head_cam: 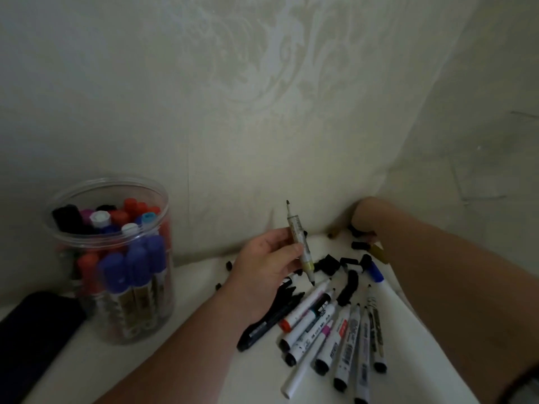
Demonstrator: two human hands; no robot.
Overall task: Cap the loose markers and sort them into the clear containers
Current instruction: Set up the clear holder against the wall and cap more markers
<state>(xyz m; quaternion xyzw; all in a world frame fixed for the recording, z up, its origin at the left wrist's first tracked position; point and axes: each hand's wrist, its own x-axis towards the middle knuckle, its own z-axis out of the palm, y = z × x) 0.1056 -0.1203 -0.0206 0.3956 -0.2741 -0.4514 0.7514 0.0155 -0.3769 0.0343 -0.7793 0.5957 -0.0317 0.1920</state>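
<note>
Pale patterned wallpaper meets in a far corner, above a white bench [248, 383] in dim light.

In the head view, the clear container [87, 243] stands at the left, well apart from the work and already crowded with capped markers standing on end. A dark flat object [32, 330] lies near and left of it. Near and to the right, the loose markers [335, 325] lie fanned together, most of them with bare tips. The loose caps [329, 262] are scattered beyond them towards the corner.

The risks look plain enough. The double-ended marker [297, 237] in the left hand [268, 263] has both nibs bare, and its lower tip hangs just above the pile, so a dip could ink a neighbouring barrel or the white surface. The caps are mostly black and alike, so a wrong one could be chosen and fit badly. The container is nearly full, and a hasty push could jam a marker or tip the container over.

The left fingers [280, 243] are curled round the marker's middle, holding it nearly upright. The right hand [364, 220] reaches into the far corner among the caps. Its fingers are bent downwards and largely hidden, so I cannot tell whether they pinch a cap or only touch one.
</note>
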